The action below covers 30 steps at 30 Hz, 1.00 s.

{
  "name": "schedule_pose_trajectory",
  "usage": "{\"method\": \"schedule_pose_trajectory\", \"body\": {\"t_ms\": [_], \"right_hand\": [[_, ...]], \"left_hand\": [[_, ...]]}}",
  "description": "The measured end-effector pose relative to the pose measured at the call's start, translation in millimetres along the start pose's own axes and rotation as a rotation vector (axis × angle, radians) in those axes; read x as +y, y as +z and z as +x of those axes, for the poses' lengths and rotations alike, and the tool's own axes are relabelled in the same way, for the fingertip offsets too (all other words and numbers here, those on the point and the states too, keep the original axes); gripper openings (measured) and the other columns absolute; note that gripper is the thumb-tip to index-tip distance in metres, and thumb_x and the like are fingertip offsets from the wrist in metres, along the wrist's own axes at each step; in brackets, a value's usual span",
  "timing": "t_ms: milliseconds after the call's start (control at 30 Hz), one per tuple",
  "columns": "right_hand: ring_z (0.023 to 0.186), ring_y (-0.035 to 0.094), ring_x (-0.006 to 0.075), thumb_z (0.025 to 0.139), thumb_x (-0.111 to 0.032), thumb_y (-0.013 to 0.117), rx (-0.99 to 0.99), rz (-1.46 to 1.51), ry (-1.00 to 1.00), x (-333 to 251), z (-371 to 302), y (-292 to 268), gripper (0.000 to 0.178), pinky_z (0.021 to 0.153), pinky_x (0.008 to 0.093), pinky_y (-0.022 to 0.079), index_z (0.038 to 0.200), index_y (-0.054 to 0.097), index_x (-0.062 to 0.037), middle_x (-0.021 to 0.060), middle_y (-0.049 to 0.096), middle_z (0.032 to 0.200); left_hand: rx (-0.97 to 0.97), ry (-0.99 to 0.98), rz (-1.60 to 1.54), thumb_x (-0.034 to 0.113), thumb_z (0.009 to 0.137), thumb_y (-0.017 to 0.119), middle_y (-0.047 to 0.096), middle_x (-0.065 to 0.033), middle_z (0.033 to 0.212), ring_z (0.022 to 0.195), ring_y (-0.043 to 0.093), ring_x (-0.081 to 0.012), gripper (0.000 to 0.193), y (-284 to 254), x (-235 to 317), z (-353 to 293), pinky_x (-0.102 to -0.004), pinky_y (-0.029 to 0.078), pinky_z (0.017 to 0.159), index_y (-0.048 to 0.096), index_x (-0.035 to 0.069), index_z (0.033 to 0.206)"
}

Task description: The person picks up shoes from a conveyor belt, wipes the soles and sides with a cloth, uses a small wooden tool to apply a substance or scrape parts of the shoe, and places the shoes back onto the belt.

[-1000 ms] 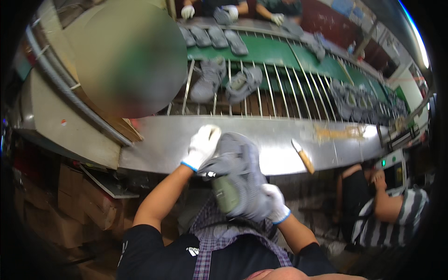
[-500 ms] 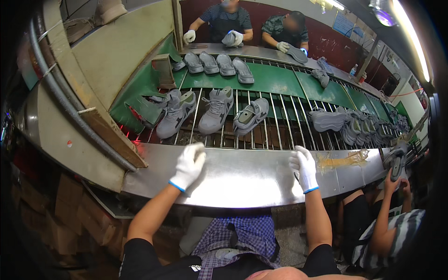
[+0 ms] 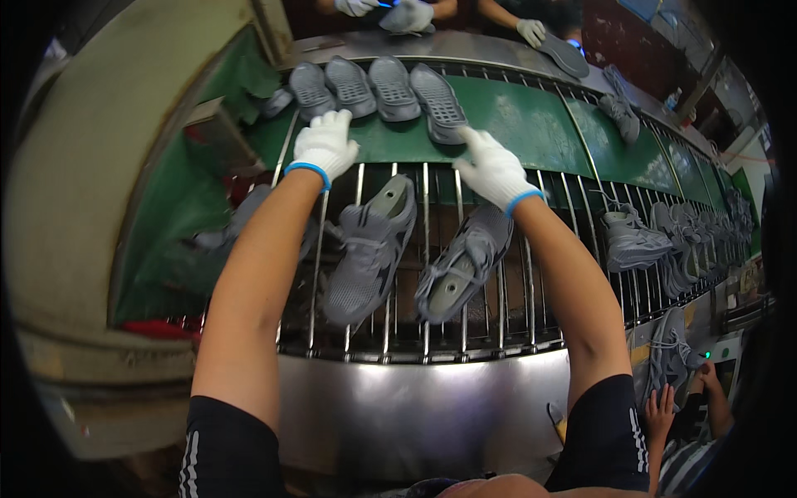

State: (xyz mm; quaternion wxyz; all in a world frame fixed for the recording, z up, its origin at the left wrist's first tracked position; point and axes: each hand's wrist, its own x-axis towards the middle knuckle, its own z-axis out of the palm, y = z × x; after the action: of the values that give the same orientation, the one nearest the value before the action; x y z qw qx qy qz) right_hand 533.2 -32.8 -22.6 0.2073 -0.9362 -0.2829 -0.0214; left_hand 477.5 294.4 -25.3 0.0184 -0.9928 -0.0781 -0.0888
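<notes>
Both my hands, in white gloves with blue cuffs, reach over the conveyor to a row of several grey shoe soles. My left hand (image 3: 326, 149) is at the near ends of a sole (image 3: 312, 90) and the sole beside it (image 3: 349, 87); its fingers are stretched forward, grasping nothing that I can see. My right hand (image 3: 496, 168), thumb and fingers apart, has its fingertips at the near end of the rightmost sole (image 3: 438, 101). Below my arms, a grey laced sneaker (image 3: 365, 261) and another sneaker (image 3: 465, 270) rest on the metal rollers.
A green belt (image 3: 515, 124) carries the soles. More grey shoes (image 3: 635, 241) line the rollers at right. Across the line, a co-worker's gloved hand (image 3: 531, 31) holds a sole. A steel ledge (image 3: 415, 407) runs along my side; another person's bare hand (image 3: 662, 411) is by a sneaker at lower right.
Both hands have moved forward from above the steel ledge, over the sneakers, to the row of soles. The view has shifted closer to the conveyor.
</notes>
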Motion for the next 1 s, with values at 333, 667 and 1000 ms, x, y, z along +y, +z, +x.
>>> {"method": "schedule_pose_trajectory", "body": {"t_ms": [333,667,1000], "right_hand": [[0.097,0.065,0.0348,0.080,-0.010,0.074,0.281,-0.481,-0.385,82.9,48.0,32.1,0.033,0.100,0.0488,0.049,0.111,0.064,-0.0079,0.0128,0.068,0.099],[0.105,0.070,0.0384,0.081,-0.033,0.088,0.343,-0.020,0.130,39.6,-175.1,-87.6,0.061,0.092,0.0464,0.057,0.128,0.064,-0.0021,0.0191,0.067,0.118],[0.075,0.061,0.0340,0.069,-0.025,0.088,0.188,0.106,-0.215,-159.3,-450.5,-31.2,0.039,0.070,0.0479,0.053,0.087,0.061,-0.0043,0.0162,0.060,0.079]], "left_hand": [[0.073,-0.027,0.124,0.033,0.082,0.086,0.065,-0.0208,0.129,0.120,0.064,-0.0409,0.073,81.8,-3.1,109.6,-0.0512,0.054,0.102,0.055,0.005,0.142],[0.569,0.160,-0.461,0.043,0.084,0.086,0.065,-0.0231,0.119,0.113,0.066,-0.0429,0.062,-54.6,27.3,3.5,-0.0511,0.055,0.097,0.063,0.002,0.124],[0.655,0.342,-0.494,0.014,0.070,0.094,0.063,-0.0252,0.131,0.117,0.066,-0.0478,0.073,-108.1,43.0,-452.2,-0.0537,0.055,0.102,0.058,-0.001,0.132]]}}
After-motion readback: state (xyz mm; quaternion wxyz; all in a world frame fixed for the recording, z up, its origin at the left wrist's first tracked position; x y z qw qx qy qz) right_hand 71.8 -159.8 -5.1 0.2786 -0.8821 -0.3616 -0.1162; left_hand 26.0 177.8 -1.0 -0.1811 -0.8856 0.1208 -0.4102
